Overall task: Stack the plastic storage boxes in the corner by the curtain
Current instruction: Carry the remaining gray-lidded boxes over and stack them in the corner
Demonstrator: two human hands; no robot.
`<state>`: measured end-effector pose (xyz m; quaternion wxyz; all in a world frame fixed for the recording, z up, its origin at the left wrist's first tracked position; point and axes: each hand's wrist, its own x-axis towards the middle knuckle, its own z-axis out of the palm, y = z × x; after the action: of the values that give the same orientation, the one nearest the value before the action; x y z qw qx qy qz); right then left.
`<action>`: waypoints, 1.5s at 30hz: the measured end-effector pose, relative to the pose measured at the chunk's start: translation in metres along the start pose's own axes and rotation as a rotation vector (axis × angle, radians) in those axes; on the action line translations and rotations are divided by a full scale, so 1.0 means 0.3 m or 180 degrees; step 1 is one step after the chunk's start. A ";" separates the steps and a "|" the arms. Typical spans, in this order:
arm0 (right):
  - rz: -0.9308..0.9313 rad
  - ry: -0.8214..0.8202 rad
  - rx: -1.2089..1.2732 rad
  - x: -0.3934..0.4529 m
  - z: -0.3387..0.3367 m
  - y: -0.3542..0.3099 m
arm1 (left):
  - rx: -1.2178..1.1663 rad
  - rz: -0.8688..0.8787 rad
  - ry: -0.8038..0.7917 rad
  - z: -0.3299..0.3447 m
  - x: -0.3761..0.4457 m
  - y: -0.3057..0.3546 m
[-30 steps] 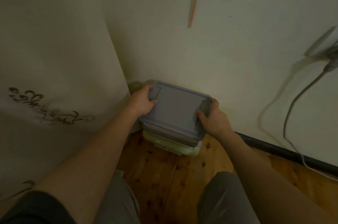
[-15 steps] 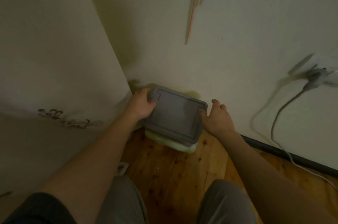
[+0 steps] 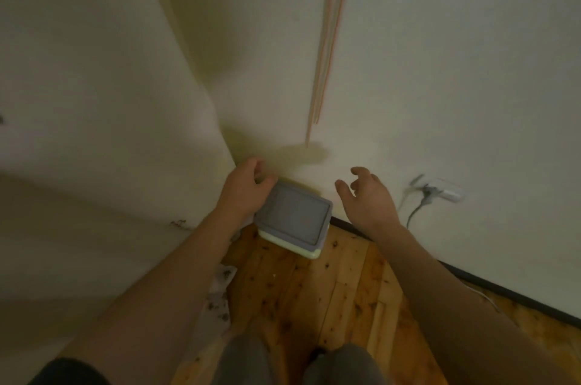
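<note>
At frame centre, the grey-lidded rectangular plastic storage box is sitting on the pale green plastic box by the cream curtain, so stacking is looking finished, the left hand and right hand hovering loose-fingered and empty.

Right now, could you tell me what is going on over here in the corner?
A person is stacking plastic storage boxes on the wooden floor in the corner beside the curtain. A grey-lidded box sits on a pale green box, against the wall. The left hand is at the grey box's far left corner, though contact is unclear. The right hand hangs open to the right of the stack, holding nothing. A cable is plugged into a wall socket to the right.
</note>
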<state>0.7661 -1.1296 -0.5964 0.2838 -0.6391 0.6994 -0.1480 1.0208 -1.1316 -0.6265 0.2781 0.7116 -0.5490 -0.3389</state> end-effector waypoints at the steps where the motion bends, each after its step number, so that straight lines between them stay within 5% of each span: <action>1: -0.0025 -0.0005 0.0020 -0.025 -0.053 -0.038 | -0.0065 0.0001 -0.0004 -0.043 -0.028 0.055; 9: -0.0158 0.0154 0.0440 -0.217 -0.372 -0.325 | -0.0726 -0.0045 0.0177 -0.348 -0.243 0.438; 20: -0.0627 0.0546 0.1048 -0.411 -0.507 -0.532 | -0.1178 0.0069 0.0687 -0.550 -0.470 0.634; 45: -0.2376 -0.0926 0.1548 -0.861 -0.526 -0.754 | -0.1613 -0.0414 0.2905 -0.619 -1.343 0.707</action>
<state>0.8625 -0.9329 -0.2883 0.4477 -0.7761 0.3196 -0.3084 0.9738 -0.7878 -0.2779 0.6307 0.7299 -0.2275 -0.1331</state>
